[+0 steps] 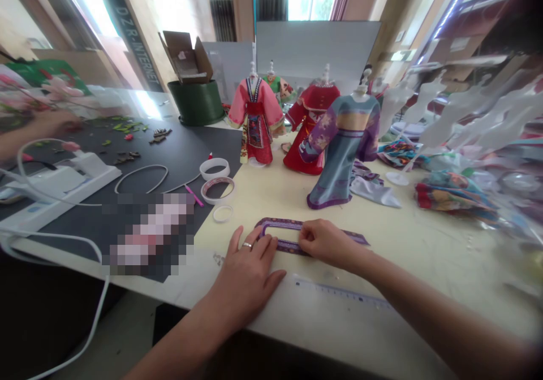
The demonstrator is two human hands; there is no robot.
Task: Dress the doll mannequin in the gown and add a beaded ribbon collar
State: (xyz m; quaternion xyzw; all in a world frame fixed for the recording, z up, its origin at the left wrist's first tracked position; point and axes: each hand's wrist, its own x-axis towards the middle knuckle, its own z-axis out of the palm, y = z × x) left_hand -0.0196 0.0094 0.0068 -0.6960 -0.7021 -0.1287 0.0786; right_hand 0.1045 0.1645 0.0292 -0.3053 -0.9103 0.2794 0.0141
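A purple patterned fabric trim lies on the pale tabletop, bent into a long loop with a dotted white inner edge. My left hand, with a ring on one finger, lies spread with its fingertips on the loop's left end. At the loop's right part, the fingers of my right hand are pinched together on the trim and cover some of it. A clear ruler lies just below my hands. Behind the trim stands a small dress form in a blue and purple robe.
Rolls of tape and a pink pen lie left of my hands. Farther left are a white power strip with cables and another person's hand. Dressed red figures stand behind; bagged fabrics lie right.
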